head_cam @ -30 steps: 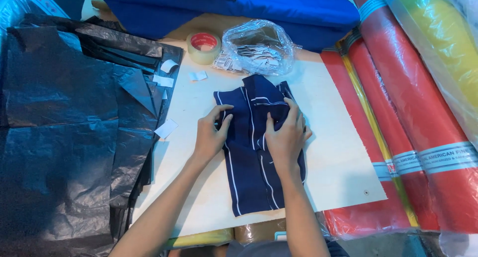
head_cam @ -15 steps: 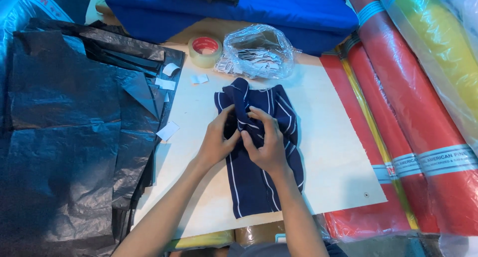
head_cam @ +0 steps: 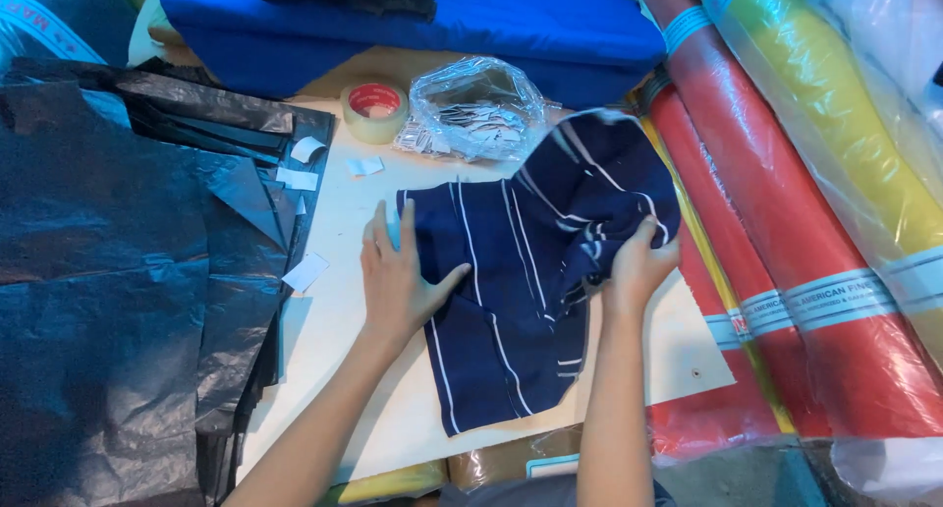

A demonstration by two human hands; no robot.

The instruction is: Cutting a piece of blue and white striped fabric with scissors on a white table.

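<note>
Left hand [head_cam: 398, 276] flat, fingers spread, pressing near-left edge of navy white-striped cloth garment [head_cam: 521, 301] on white board [head_cam: 334, 369]. Right hand [head_cam: 637, 266] clenched, gripping garment's bunched right side, lifted. Far: clear crinkled plastic bag [head_cam: 476, 109], tape roll with red core [head_cam: 374, 111]. Right: red fabric rolls [head_cam: 786, 271] with pale blue label bands.

a second ago both hands pressed side by side on the folded shirt [head_cam: 521, 301]. now they are apart: the left hand [head_cam: 398, 276] lies flat on the shirt's left edge, while the right hand [head_cam: 638, 266] has gripped a bunch of cloth and pulled it rightward, spreading the shirt wider across the counter [head_cam: 344, 369].
</note>
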